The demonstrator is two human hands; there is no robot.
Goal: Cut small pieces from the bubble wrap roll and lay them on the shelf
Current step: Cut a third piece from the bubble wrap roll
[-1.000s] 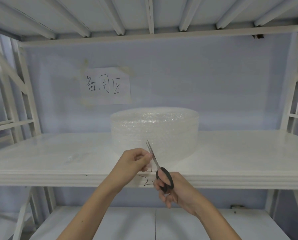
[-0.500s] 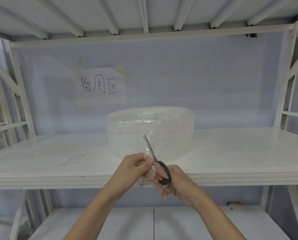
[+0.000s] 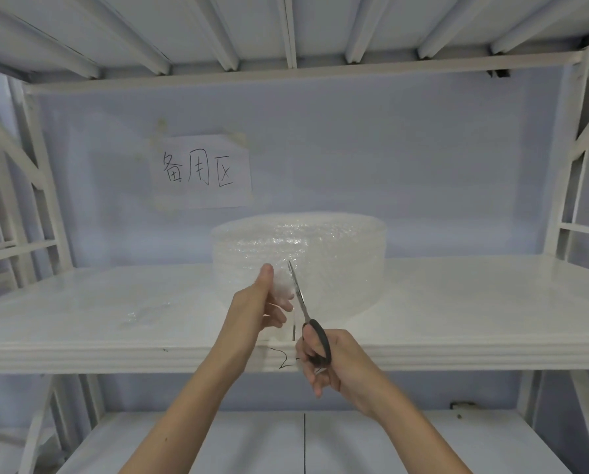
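Head-camera view of a white metal shelving unit against a pale blue wall. The bubble wrap roll [image 3: 300, 258], wide and low, lies flat on the middle shelf [image 3: 474, 302], set toward the shelf's centre and back from its front edge. A loose flap of wrap [image 3: 283, 289] runs forward from the roll's front face to the left hand [image 3: 255, 309], whose thumb points upward and whose fingers are closed on the flap, pulling it off the roll.

The right hand [image 3: 334, 360] is in front of the shelf's front lip, its fingers curled through the black handles of a pair of scissors [image 3: 303, 309]. The blades point up and slightly left, their tips lying against the roll's front face just to the right of the left hand's fingers; the blades appear nearly together, and whether wrap lies between them cannot be told.

A small clear piece of bubble wrap [image 3: 142, 313] lies flat on the shelf well to the left of the roll. A paper sign [image 3: 202, 171] with three handwritten characters is taped to the wall above and left of the roll. A black scribble [image 3: 281, 359] marks the shelf's front lip between the two wrists. The lower shelf [image 3: 218, 439] shows beneath both forearms.
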